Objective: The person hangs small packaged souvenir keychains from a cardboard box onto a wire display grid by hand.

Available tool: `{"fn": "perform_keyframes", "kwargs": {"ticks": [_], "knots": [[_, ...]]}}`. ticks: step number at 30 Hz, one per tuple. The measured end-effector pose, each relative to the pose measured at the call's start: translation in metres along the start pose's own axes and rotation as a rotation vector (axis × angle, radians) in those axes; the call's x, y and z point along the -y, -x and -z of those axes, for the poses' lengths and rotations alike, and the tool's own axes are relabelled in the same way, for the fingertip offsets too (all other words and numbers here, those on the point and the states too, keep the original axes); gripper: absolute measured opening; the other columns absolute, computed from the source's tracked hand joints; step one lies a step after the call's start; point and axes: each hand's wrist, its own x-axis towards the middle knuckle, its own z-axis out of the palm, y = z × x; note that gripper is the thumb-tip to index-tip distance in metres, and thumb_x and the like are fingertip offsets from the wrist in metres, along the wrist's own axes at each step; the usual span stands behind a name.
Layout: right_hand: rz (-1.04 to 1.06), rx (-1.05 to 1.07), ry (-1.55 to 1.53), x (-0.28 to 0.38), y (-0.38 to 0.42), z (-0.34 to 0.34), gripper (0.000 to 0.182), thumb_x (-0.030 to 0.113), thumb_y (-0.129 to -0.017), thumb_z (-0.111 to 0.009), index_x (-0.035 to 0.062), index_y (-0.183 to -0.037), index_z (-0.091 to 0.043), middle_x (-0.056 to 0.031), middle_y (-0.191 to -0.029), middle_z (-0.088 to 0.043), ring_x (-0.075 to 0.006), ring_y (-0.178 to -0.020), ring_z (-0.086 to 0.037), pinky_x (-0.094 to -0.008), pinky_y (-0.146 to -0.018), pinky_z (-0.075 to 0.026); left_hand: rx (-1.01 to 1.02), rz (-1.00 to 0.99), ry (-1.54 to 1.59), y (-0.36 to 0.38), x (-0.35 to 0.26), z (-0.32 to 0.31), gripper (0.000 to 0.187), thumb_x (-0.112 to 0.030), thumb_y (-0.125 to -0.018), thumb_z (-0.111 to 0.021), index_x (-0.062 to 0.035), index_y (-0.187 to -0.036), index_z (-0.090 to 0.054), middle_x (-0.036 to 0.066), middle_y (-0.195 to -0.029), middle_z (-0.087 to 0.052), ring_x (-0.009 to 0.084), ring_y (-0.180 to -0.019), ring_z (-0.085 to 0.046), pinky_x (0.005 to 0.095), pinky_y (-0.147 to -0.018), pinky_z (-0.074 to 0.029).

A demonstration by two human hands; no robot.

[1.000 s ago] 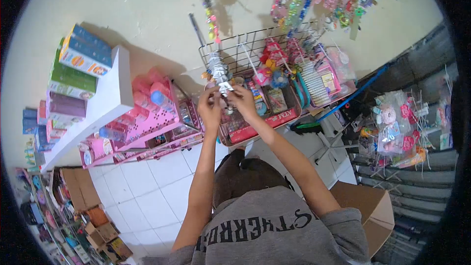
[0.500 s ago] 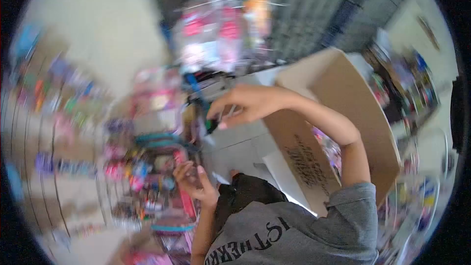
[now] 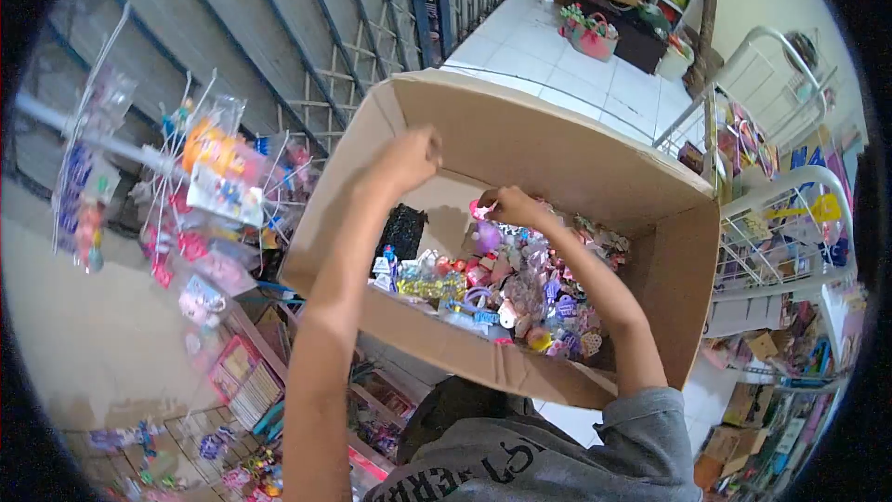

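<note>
A large open cardboard box [image 3: 548, 135] stands before me, with many small trinkets in plastic packets [image 3: 530, 279] spread over its bottom. Over the far left part of the box is my left hand [image 3: 415, 160], slightly blurred, its fingers curled; whatever they may hold is hidden. My right hand [image 3: 513, 207] reaches inside with bent fingers pinching a small pink item [image 3: 481, 210]. Just below it lies a purple round packet [image 3: 487, 237]. A black packet [image 3: 402, 231] rests at the box's left side, near a yellow beaded packet [image 3: 432, 286].
To the left, bagged goods [image 3: 218, 177] hang from a rack in front of a metal folding gate [image 3: 325, 28]. White wire baskets [image 3: 780, 232] with goods stand at the right. A pink-and-green basket [image 3: 593, 40] sits on the tiled floor [image 3: 520, 42] beyond the box.
My view has swung right, from the shelves to the box. Both hands have moved over or into the box. The dark item that was in my right hand is no longer seen there.
</note>
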Motion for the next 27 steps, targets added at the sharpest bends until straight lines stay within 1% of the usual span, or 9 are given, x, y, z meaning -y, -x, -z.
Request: {"fn": "perform_keyframes", "kwargs": {"ticks": [4, 7, 9, 12, 15, 18, 19, 24, 27], "knots": [[-0.019, 0.042, 0.083, -0.050, -0.006, -0.048, 0.033, 0.014, -0.062, -0.054, 0.0116, -0.095, -0.052, -0.0143, -0.089, -0.054, -0.0292, -0.086, -0.050, -0.0371, -0.075, -0.039, 0.492, 0.343, 0.204, -0.020, 0.056, -0.088, 0.034, -0.009, -0.057, -0.056, -0.0024, -0.090, -0.052, 0.015, -0.075, -0.057, 0.0237, -0.068, -0.056, 0.0323, -0.059, -0.044], [-0.075, 0.229, 0.389, -0.054, -0.008, -0.071, 0.038, 0.018, -0.063, -0.052, 0.0169, -0.101, -0.049, -0.0115, -0.094, -0.051, -0.0247, -0.093, -0.046, -0.0467, -0.081, -0.030, 0.643, 0.469, 0.081, -0.011, 0.085, -0.120, 0.038, -0.010, -0.056, -0.060, -0.0038, -0.093, -0.053, 0.012, -0.074, -0.058, 0.0201, -0.063, -0.056, 0.0305, -0.056, -0.045], [-0.069, 0.190, 0.515, -0.047, -0.003, -0.076, 0.035, 0.019, -0.064, -0.052, 0.0160, -0.098, -0.052, -0.0113, -0.097, -0.049, -0.0245, -0.094, -0.045, -0.0469, -0.081, -0.030, 1.088, 0.458, -0.388, -0.006, 0.098, -0.127, 0.046, -0.010, -0.053, -0.065, -0.0073, -0.098, -0.052, 0.008, -0.083, -0.058, 0.0172, -0.067, -0.055, 0.0279, -0.058, -0.045], [-0.055, 0.145, 0.713, -0.039, 0.003, -0.081, 0.024, 0.021, -0.065, -0.052, 0.0132, -0.087, -0.059, -0.0108, -0.102, -0.046, -0.0259, -0.098, -0.042, -0.0453, -0.083, -0.029, 1.102, 0.616, 0.055, 0.018, 0.089, -0.134, 0.050, -0.011, -0.053, -0.065, -0.0100, -0.101, -0.051, 0.009, -0.090, -0.055, 0.0162, -0.073, -0.055, 0.0256, -0.062, -0.044], [-0.139, 0.040, 0.720, -0.037, 0.000, -0.090, 0.019, 0.020, -0.064, -0.052, 0.0130, -0.079, -0.061, -0.0115, -0.100, -0.047, -0.0272, -0.096, -0.043, -0.0453, -0.084, -0.029, 1.224, 0.636, 0.155, 0.029, 0.097, -0.167, 0.058, -0.013, -0.049, -0.068, -0.0119, -0.104, -0.049, 0.008, -0.101, -0.050, 0.0180, -0.085, -0.052, 0.0280, -0.070, -0.043], [-0.115, 0.111, 0.604, -0.031, 0.003, -0.086, 0.019, 0.019, -0.064, -0.051, 0.0126, -0.080, -0.060, -0.0122, -0.100, -0.046, -0.0260, -0.095, -0.045, -0.0448, -0.083, -0.030, 1.096, 0.438, -0.297, 0.037, 0.085, -0.179, 0.056, -0.019, -0.047, -0.072, -0.0114, -0.099, -0.053, 0.005, -0.098, -0.053, 0.0223, -0.084, -0.053, 0.0331, -0.066, -0.046], [-0.076, 0.087, 0.586, -0.032, 0.004, -0.085, 0.019, 0.019, -0.064, -0.052, 0.0125, -0.079, -0.061, -0.0121, -0.099, -0.046, -0.0255, -0.093, -0.046, -0.0453, -0.081, -0.031, 1.186, 0.494, -0.351, 0.033, 0.088, -0.187, 0.059, -0.020, -0.046, -0.072, -0.0135, -0.101, -0.051, 0.005, -0.098, -0.053, 0.0208, -0.087, -0.052, 0.0343, -0.069, -0.045], [-0.020, -0.013, 0.493, -0.037, 0.007, -0.069, 0.021, 0.016, -0.060, -0.055, 0.0124, -0.080, -0.059, -0.0117, -0.096, -0.046, -0.0249, -0.090, -0.047, -0.0454, -0.075, -0.035, 1.000, 0.469, -0.258, 0.031, 0.079, -0.165, 0.053, -0.022, -0.046, -0.073, -0.0101, -0.094, -0.054, 0.007, -0.089, -0.056, 0.0211, -0.080, -0.055, 0.0332, -0.067, -0.045], [0.040, -0.240, -0.002, -0.041, 0.009, -0.051, 0.025, 0.008, -0.056, -0.061, 0.0072, -0.081, -0.055, -0.0141, -0.094, -0.044, -0.0292, -0.088, -0.046, -0.0351, -0.078, -0.037, 0.917, 0.451, -0.174, 0.027, 0.084, -0.144, 0.048, -0.023, -0.047, -0.073, -0.0073, -0.089, -0.056, 0.008, -0.080, -0.058, 0.0204, -0.071, -0.056, 0.0318, -0.063, -0.045]]}}
